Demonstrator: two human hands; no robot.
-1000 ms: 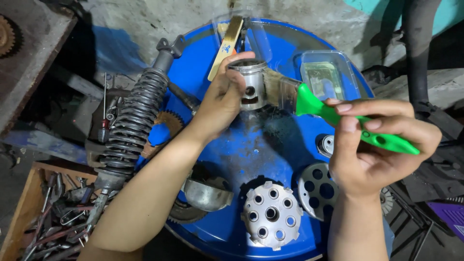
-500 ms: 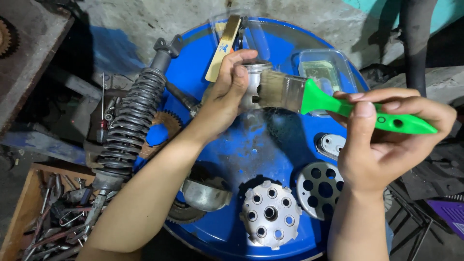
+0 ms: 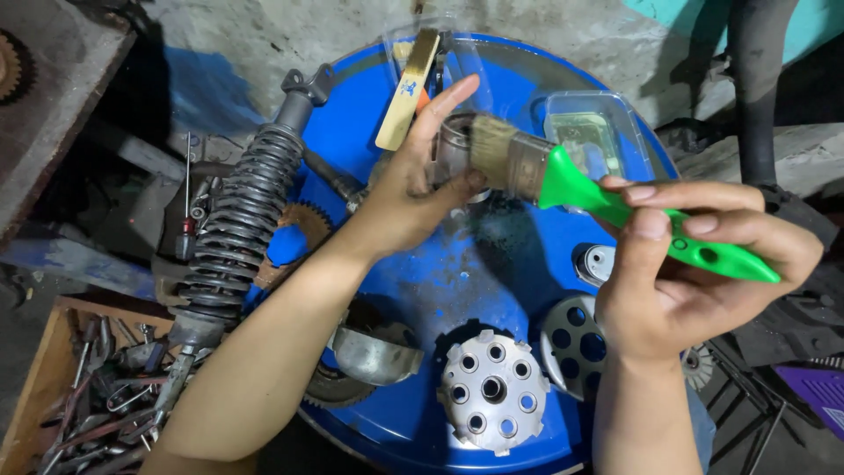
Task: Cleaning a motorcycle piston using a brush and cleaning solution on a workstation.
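On the far left sits a wooden box (image 3: 53,396) full of old tools. Next to it a big black spring (image 3: 230,227) leans on the edge of the round blue drum top (image 3: 492,273), which serves as the work table.

The left hand (image 3: 413,189) is in the middle of the drum top. Its fingers are wrapped around a small round metal part (image 3: 453,145) and hold it tight, lifted a bit above the blue top. The hand hides most of the part, so only the top and one side show. A flat yellow stick (image 3: 407,88) lies just behind the hand.

The right hand (image 3: 677,281) is closed around the green handle of a paint brush (image 3: 563,171). The brush hairs touch the side of the metal part — this looks like cleaning, with the brush wiping dirt off. The blue top near the part is speckled with dark grime and looks wet. I think the job is in the middle: the part is in hand and under the brush, but I cannot tell how clean it is.

Behind the brush stands a clear plastic tub (image 3: 598,132) with yellowish liquid in it.

At the front lie a bent metal cup (image 3: 374,356), a grey wheel with holes and teeth (image 3: 492,387) and a flat disc with round holes (image 3: 571,339). No hand or brush is on them — they may be waiting for their turn, or be done; I cannot tell.
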